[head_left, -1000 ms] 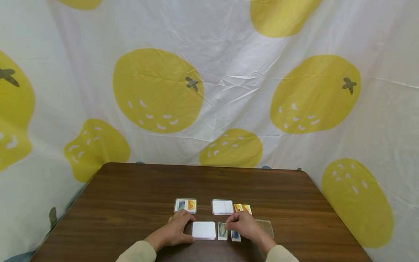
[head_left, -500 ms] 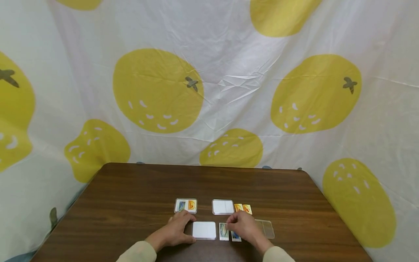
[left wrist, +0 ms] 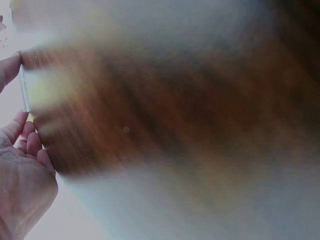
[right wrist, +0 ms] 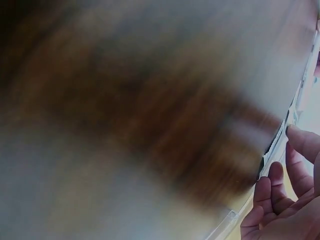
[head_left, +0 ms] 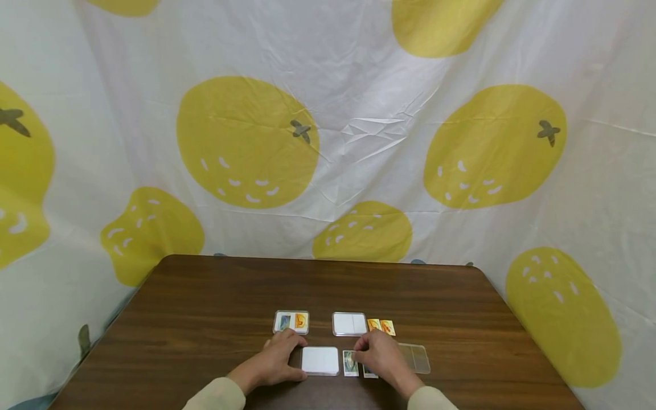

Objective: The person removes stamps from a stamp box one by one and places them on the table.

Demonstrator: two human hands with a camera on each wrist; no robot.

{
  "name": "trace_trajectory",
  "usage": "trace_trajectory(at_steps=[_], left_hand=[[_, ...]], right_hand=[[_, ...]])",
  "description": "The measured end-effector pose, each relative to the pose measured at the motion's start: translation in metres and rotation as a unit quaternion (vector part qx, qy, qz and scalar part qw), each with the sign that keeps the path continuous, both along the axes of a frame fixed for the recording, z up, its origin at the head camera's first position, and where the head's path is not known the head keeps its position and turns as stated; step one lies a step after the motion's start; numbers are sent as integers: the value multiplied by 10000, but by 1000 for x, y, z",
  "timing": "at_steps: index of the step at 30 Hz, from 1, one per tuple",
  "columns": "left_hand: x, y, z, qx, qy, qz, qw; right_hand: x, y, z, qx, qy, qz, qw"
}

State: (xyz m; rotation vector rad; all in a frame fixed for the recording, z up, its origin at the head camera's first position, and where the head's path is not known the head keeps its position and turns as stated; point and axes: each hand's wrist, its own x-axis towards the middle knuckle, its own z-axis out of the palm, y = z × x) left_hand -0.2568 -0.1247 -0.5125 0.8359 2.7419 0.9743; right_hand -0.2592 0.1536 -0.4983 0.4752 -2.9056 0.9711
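Observation:
My left hand (head_left: 274,360) holds a flat clear case with a white insert (head_left: 320,361) on the table, thumb at its near left corner and a finger at the far left one. In the left wrist view, that thumb and finger meet the case's clear edge. Just right of the case lies a green-patterned stamp (head_left: 349,365). My right hand (head_left: 381,356) pinches this stamp near its upper right edge; the exact finger contact is partly hidden. A blue stamp (head_left: 370,373) shows partly beneath the right hand.
Behind my hands lie a case holding a blue and an orange stamp (head_left: 300,320), and another white-insert case (head_left: 350,324) with two orange stamps (head_left: 388,327) beside it. A clear lid (head_left: 422,360) lies right of my right hand. A fruit-patterned cloth (head_left: 369,165) hangs behind the table.
The green stamp has shifted slightly right, and the right hand now covers more of the blue stamp. My left hand and its case stay almost still.

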Motion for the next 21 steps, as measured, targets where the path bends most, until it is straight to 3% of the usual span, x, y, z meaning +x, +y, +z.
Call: trace_trajectory(at_steps=[21], left_hand=[[1, 1, 1, -3, 43, 44, 10000]], right_hand=[[1, 0, 3, -173, 53, 22, 9998]])
